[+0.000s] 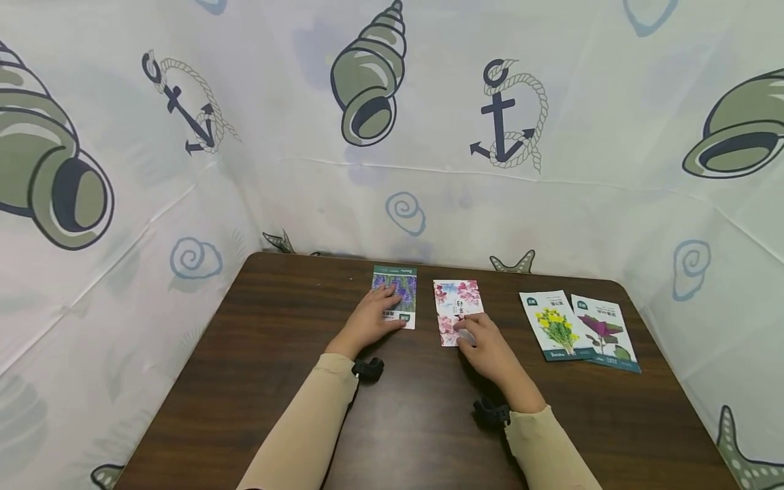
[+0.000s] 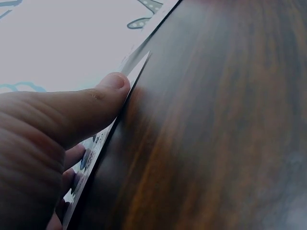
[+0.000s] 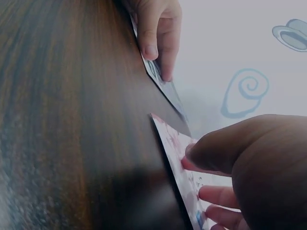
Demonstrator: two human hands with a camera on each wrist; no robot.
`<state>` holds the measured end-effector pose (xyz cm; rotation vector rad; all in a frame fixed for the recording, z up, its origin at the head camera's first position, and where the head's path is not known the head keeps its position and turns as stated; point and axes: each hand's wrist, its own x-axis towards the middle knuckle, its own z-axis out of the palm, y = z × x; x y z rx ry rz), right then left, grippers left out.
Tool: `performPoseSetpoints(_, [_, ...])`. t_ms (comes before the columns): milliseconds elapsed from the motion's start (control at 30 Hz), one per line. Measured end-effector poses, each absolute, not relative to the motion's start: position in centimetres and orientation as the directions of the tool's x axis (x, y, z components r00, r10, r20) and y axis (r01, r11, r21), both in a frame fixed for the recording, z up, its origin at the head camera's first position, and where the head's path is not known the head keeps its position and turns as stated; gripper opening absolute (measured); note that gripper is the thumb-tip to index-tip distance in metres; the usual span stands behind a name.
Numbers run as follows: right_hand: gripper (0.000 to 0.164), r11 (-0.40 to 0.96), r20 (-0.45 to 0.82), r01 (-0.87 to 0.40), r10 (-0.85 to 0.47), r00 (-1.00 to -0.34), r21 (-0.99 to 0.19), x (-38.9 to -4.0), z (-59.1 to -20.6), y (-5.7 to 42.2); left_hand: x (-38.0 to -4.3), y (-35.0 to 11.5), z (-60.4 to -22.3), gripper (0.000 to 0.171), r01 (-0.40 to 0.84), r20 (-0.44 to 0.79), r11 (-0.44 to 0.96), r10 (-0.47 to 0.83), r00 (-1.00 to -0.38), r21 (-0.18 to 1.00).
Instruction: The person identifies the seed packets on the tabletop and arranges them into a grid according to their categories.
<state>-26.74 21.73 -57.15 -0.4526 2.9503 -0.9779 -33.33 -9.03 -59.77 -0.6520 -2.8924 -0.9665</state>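
My left hand [image 1: 369, 320] rests on a seed packet with purple lavender-like flowers [image 1: 404, 282], fingers spread over its face and thumb at its near edge. In the left wrist view the thumb [image 2: 112, 84] lies along the edge of this packet. To its right, a packet with pink blossoms [image 1: 447, 292] lies flat on the table. My right hand [image 1: 490, 350] touches the near right part of that packet with its fingertips. The right wrist view shows the thumb and fingers on the face of the pink packet [image 3: 168, 136], not wrapped around it.
At the right of the brown table [image 1: 275, 381] lie a packet with yellow flowers [image 1: 557, 327] and one with a dark purple flower [image 1: 612, 340], partly overlapped by the first. A patterned curtain [image 1: 441, 224] stands behind the table's far edge.
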Motion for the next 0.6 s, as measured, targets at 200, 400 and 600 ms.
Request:
performPoseSetpoints(200, [0.038,0.765,0.112,-0.318,-0.311,-0.944,-0.560,-26.93,-57.43,21.89,-33.39,-8.98,-59.79,0.071,0.380,0.138,0.737,0.369,-0.919,0.559])
performPoseSetpoints(400, [0.041,0.767,0.082,-0.320,-0.332,-0.940,-0.556,-26.98,-57.44,21.91,-33.19,-8.87,-59.34,0.072,0.375,0.121,0.736,0.375,-0.919,0.564])
performPoseSetpoints(600, [0.044,0.766,0.067,-0.320,-0.343,-0.937,-0.557,-26.85,-57.54,22.03,-33.16,-8.88,-59.56,0.072,0.372,0.118,0.740,0.373,-0.920,0.561])
